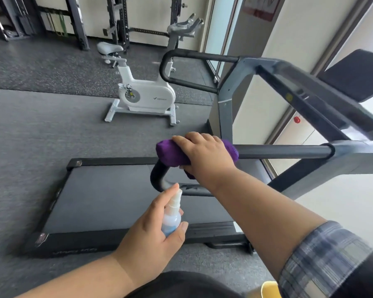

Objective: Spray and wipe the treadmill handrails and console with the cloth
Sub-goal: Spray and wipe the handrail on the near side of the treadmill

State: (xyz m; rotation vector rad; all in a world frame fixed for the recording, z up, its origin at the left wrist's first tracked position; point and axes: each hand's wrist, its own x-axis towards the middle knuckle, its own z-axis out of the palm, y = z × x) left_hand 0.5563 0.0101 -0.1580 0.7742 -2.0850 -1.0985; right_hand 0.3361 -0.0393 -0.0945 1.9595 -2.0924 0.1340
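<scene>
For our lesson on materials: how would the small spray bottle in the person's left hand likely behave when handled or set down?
The spray bottle is probably light: the left hand holds it with the fingers alone, and only its bottom shows blue liquid. Its smooth, translucent plastic may turn slippery if wet. Being narrow and tall, it could tip easily when stood upright.

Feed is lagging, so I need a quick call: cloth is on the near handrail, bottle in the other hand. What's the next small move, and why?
Probably slide the right hand with the purple cloth around the near handrail's curved end. The cloth is already wrapped over the bar there, and the left hand holds the spray bottle aimed at that bend.
</scene>
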